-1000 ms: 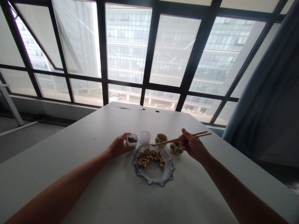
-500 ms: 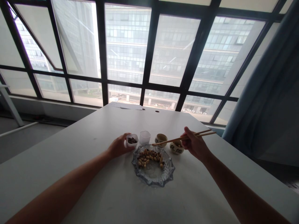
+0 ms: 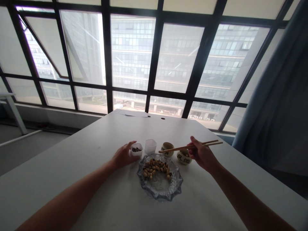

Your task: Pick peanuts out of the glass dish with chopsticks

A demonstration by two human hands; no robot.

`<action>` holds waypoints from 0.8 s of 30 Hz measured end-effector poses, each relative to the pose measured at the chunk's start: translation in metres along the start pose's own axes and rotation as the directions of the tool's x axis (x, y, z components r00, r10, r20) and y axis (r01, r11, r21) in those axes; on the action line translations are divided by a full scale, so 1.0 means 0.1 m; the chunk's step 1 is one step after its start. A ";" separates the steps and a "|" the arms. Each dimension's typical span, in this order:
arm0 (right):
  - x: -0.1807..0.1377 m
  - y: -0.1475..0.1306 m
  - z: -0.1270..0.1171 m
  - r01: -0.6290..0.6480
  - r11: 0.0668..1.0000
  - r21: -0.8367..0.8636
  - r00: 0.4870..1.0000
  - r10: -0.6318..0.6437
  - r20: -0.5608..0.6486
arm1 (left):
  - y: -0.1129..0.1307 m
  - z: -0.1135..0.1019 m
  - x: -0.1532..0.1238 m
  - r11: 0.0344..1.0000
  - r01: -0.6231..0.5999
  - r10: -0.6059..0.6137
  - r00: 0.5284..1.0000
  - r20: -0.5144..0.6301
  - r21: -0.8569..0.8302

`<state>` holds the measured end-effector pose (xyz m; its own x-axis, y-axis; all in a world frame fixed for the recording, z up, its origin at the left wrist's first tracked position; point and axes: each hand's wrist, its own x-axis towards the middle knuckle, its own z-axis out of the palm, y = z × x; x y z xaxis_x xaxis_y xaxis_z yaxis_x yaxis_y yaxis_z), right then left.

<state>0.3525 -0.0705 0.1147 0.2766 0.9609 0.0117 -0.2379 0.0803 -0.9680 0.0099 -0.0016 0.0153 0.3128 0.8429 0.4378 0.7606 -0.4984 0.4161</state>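
Observation:
My left hand is wrapped round a small white plastic cup with dark seeds in it. In my right hand is a pair of wooden chopsticks, tips pointing left above the back rim of a glass bowl. Nuts, brown and tan, lie in the back half of that bowl. Behind it stand an empty translucent cup and a cream cup with dark characters. A second cream cup, holding pale pieces, sits just left of my right hand.
Everything stands on a white table. Papers and two dark round holes are at its far end. Large windows rise behind it, with a blue curtain at the right and a white metal frame at the far left.
The view has tilted slightly up, so the table things appear lower. The left hand still grips the white cup; the chopsticks stay over the bowl's back rim, their tips hardly shifted.

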 end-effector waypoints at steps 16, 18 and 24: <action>0.24 -0.04 -0.29 0.201 0.979 0.029 0.975 -0.197 -0.099 | 0.96 -0.04 0.83 0.960 -0.204 0.151 0.954 0.258 0.191; 0.29 -0.09 -0.36 0.237 0.968 0.083 0.966 -0.226 -0.122 | 1.10 0.07 0.95 0.950 -0.245 0.173 0.929 0.327 0.193; 0.40 -0.15 -0.58 0.252 0.961 0.117 0.962 -0.236 -0.138 | 1.29 0.40 1.23 0.929 -0.308 0.146 0.816 0.559 0.207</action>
<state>0.4209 -0.0485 0.1151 0.4504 0.8689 0.2052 -0.2673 0.3505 -0.8976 0.1685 0.0457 0.0909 0.6843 0.7287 -0.0278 0.7279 -0.6803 0.0862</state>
